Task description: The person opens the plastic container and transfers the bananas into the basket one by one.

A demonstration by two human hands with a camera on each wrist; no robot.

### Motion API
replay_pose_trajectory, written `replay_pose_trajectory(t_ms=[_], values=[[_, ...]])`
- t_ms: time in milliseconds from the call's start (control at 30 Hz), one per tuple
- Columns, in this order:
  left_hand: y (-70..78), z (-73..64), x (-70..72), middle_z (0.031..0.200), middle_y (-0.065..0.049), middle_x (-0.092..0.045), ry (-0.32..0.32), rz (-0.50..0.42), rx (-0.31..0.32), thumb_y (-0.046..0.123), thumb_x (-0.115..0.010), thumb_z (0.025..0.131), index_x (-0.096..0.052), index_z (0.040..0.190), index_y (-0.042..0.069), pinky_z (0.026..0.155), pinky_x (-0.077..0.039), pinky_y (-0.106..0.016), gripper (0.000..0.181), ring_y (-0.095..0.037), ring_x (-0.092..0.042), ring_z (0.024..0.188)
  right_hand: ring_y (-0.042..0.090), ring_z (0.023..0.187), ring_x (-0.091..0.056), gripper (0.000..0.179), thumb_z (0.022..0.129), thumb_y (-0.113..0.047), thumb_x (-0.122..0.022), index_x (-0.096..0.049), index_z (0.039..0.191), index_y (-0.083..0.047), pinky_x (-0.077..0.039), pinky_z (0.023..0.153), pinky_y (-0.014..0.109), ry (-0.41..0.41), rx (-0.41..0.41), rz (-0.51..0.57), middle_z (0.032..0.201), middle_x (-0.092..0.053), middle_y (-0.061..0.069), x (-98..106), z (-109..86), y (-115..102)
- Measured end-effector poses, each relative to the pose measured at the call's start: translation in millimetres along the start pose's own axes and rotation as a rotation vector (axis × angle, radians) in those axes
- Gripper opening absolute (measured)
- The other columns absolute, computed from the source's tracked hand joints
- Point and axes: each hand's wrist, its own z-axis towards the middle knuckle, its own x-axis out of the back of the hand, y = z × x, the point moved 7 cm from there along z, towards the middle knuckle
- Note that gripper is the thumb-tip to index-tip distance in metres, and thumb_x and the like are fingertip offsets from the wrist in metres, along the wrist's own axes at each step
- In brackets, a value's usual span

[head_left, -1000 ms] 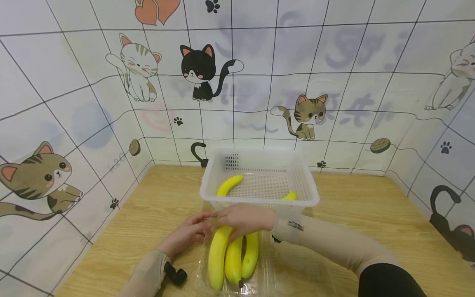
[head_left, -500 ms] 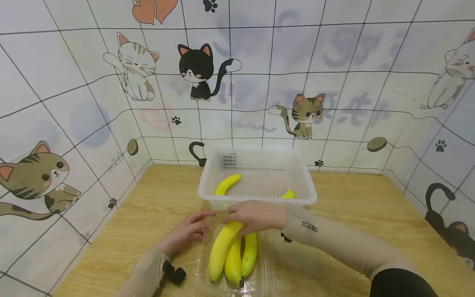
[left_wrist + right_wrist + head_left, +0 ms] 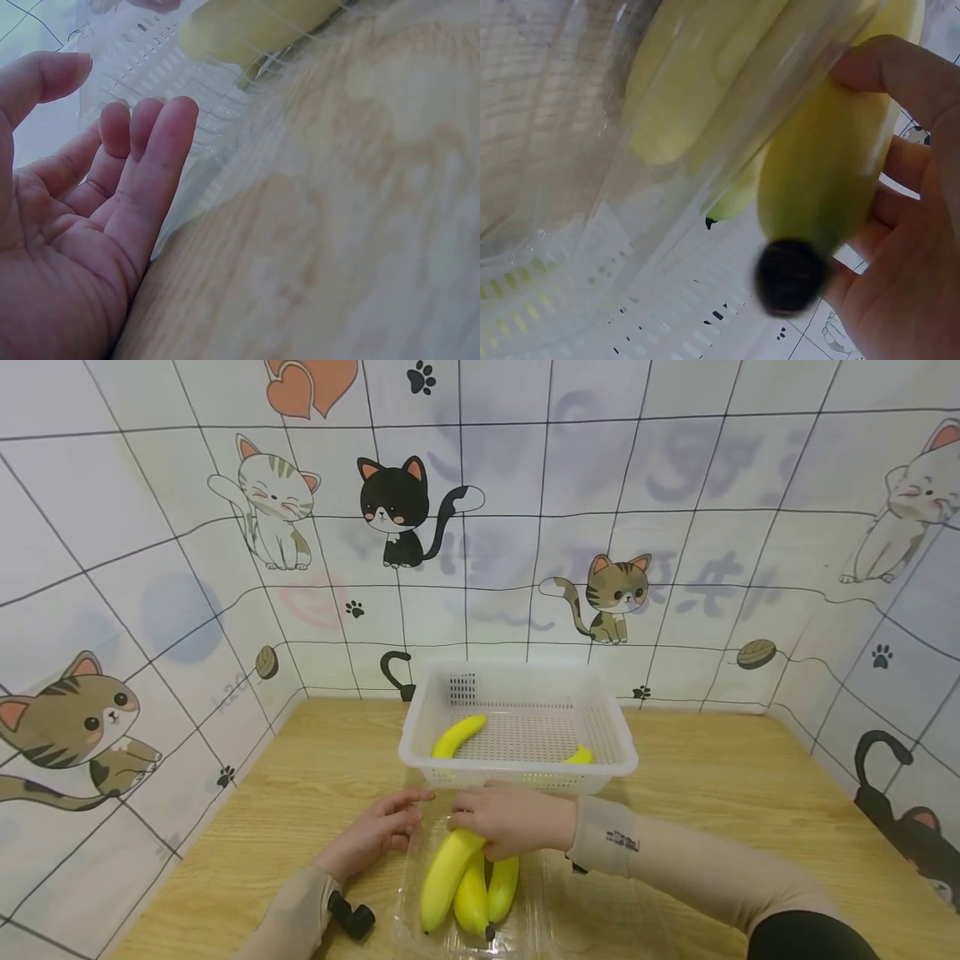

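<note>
My right hand (image 3: 517, 818) grips the upper end of a yellow banana (image 3: 446, 885), the leftmost of three in a clear plastic box (image 3: 528, 935). In the right wrist view, the thumb and fingers are round this banana (image 3: 817, 165), whose dark tip points at the camera, beside the see-through box wall. A second banana (image 3: 471, 902) lies partly under it, and a third banana (image 3: 504, 889) is to the right. My left hand (image 3: 371, 837) rests at the box's upper left side, fingers loosely bent and holding nothing; in the left wrist view the palm (image 3: 67, 262) faces the box.
Behind the box stands a white perforated basket (image 3: 517, 768) with a banana (image 3: 459, 735) on its left and part of another banana (image 3: 581, 755) at its right front. The box's clear lid (image 3: 600, 910) lies open to the right on the wooden table (image 3: 697, 793). Cat-printed walls enclose the table.
My right hand has moved right, away from the left fingers, and the gripped banana's upper end has swung right with it. My left hand has hardly moved.
</note>
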Motion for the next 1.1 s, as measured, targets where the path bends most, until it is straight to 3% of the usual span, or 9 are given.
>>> replay_pose_trajectory(t_ms=[300,533,700,1100], values=[[-1.6,0.4,1.4,0.113,-0.014,-0.056,0.008,0.006,0.003,0.015,-0.054,0.099,-0.04,0.142,-0.001,0.071,-0.052,-0.031,0.048,-0.015,-0.056,0.078,0.008,0.102,-0.051,0.054,0.08,-0.045,-0.077,-0.063,0.126,-0.02,-0.044,0.073,0.019,0.039,0.025,-0.083,0.118,-0.057,-0.006,0.4,-0.2,-9.9],[-0.5,0.2,1.1,0.107,-0.01,-0.055,0.005,0.001,0.012,0.016,-0.054,0.099,-0.04,0.142,-0.001,0.071,-0.052,-0.03,0.048,-0.016,-0.056,0.079,0.011,0.097,-0.05,0.051,0.084,-0.028,-0.073,-0.057,0.132,-0.035,-0.038,0.071,0.021,0.119,0.094,-0.184,0.109,-0.059,-0.006,3.1,-0.7,-21.4],[-0.3,-0.2,0.6,0.104,-0.008,-0.055,0.006,0.004,0.01,0.017,-0.054,0.099,-0.041,0.141,0.0,0.071,-0.051,-0.03,0.047,-0.015,-0.055,0.078,0.012,0.099,-0.053,0.045,0.089,-0.025,-0.068,-0.056,0.131,-0.038,-0.041,0.073,0.023,0.143,0.102,-0.271,0.111,-0.06,-0.006,5.5,-0.5,-29.1],[-2.3,0.5,0.5,0.107,-0.008,-0.055,0.002,-0.003,0.006,0.017,-0.053,0.099,-0.038,0.143,-0.002,0.07,-0.051,-0.029,0.049,-0.015,-0.055,0.078,0.012,0.102,-0.056,0.042,0.09,-0.025,-0.067,-0.056,0.129,-0.038,-0.043,0.071,0.024,0.119,0.069,-0.27,0.114,-0.061,-0.006,6.0,-0.2,-28.3]])
